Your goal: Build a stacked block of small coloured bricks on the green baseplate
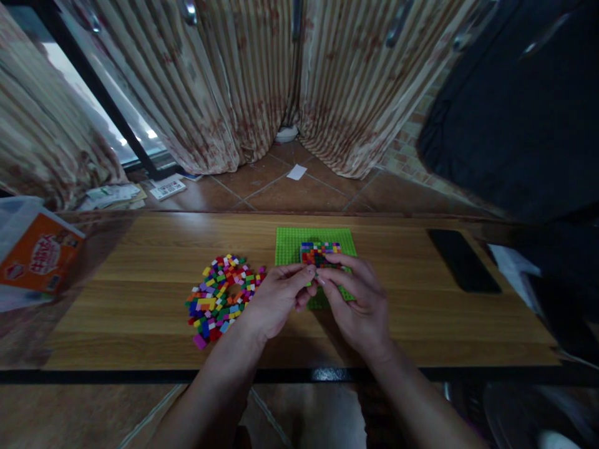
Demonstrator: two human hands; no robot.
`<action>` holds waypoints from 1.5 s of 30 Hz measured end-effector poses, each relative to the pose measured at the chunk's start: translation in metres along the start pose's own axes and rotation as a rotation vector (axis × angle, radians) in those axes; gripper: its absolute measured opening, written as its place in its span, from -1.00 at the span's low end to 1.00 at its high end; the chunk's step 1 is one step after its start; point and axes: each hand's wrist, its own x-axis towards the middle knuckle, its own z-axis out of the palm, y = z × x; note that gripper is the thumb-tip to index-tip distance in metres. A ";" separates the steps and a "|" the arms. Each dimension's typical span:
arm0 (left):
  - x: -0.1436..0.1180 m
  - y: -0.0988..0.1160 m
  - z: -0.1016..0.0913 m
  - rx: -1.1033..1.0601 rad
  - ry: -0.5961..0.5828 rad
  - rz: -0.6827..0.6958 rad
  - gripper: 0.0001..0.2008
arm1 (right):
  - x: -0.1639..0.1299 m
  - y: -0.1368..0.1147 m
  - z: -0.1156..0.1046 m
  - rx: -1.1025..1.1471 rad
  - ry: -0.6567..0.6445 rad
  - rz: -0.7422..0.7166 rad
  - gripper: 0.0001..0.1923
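My left hand [279, 298] and my right hand [358, 298] meet over the front part of a bright green studded baseplate [286, 242]. Their fingertips pinch together around a small toy brick [316, 273], mostly covered by the fingers, so its colour is unclear. Just beyond the fingers, a block of multicoloured toy bricks [320, 248] is built up on the baseplate, its near side partly hidden by my right hand. To the left of my left hand lies a loose pile of toy bricks [206, 304] in many colours.
The wooden table [421, 324] has a dark front edge. A black phone-like slab [463, 260] lies at the right. Beyond the left end stands a clear plastic tub [21, 209] with an orange label. Striped curtains [224, 87] hang behind, and papers [110, 195] lie on the floor.
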 end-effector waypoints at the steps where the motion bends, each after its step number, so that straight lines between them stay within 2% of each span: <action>1: 0.000 0.000 0.000 0.012 0.009 0.006 -0.66 | 0.000 0.000 0.000 -0.023 -0.015 -0.012 -0.80; 8: 0.001 -0.002 -0.001 0.108 0.010 0.053 -0.67 | 0.002 -0.001 0.002 -0.100 -0.020 -0.040 -0.85; 14: 0.001 -0.001 -0.003 0.166 0.003 0.064 -0.67 | 0.004 0.006 -0.003 -0.095 -0.029 0.046 -0.87; 20: 0.000 0.009 -0.013 0.135 0.139 0.087 -0.69 | 0.002 0.030 -0.009 -0.082 -0.040 0.210 -0.90; 26: 0.000 0.015 -0.015 0.104 0.250 0.126 -0.76 | -0.002 0.035 -0.002 -0.001 -0.057 0.316 -0.93; 40: 0.000 0.013 -0.015 0.097 0.224 0.122 -0.77 | -0.002 0.042 0.016 0.310 0.046 0.612 -0.86; 45: -0.001 0.012 -0.014 0.084 0.202 0.126 -0.80 | -0.003 0.044 0.017 0.292 0.053 0.594 -0.83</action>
